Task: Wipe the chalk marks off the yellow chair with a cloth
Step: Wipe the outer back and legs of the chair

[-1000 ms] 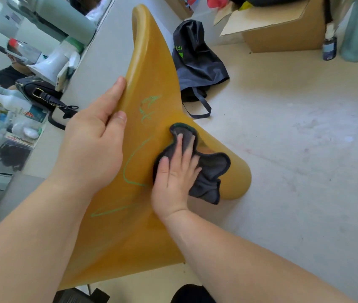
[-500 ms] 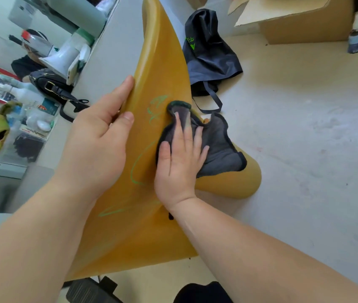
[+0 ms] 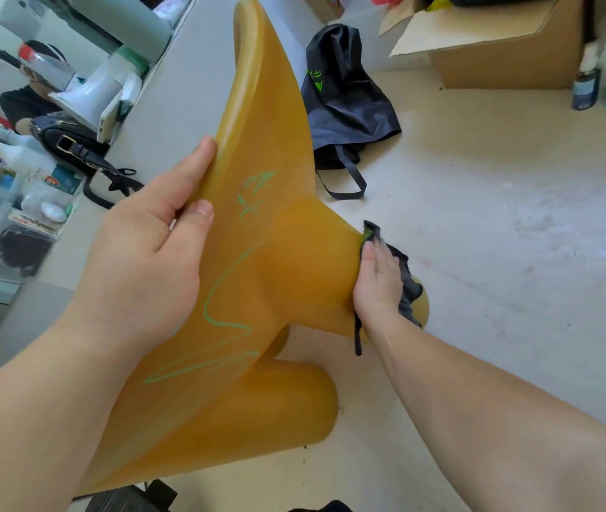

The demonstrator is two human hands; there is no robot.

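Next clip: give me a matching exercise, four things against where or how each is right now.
1 cloth
2 chalk marks
3 left hand
4 black bag

a green, on the yellow chair
b lying on the floor
c pressed under the right hand
d gripping the chair's edge

Pairs: 1-c, 2-a, 3-d, 4-b.

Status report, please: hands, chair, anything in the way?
Left hand grips the edge of the yellow plastic chair. Right hand presses the dark grey cloth flat on its leg. Green chalk marks not yet wiped. Nothing in the way.
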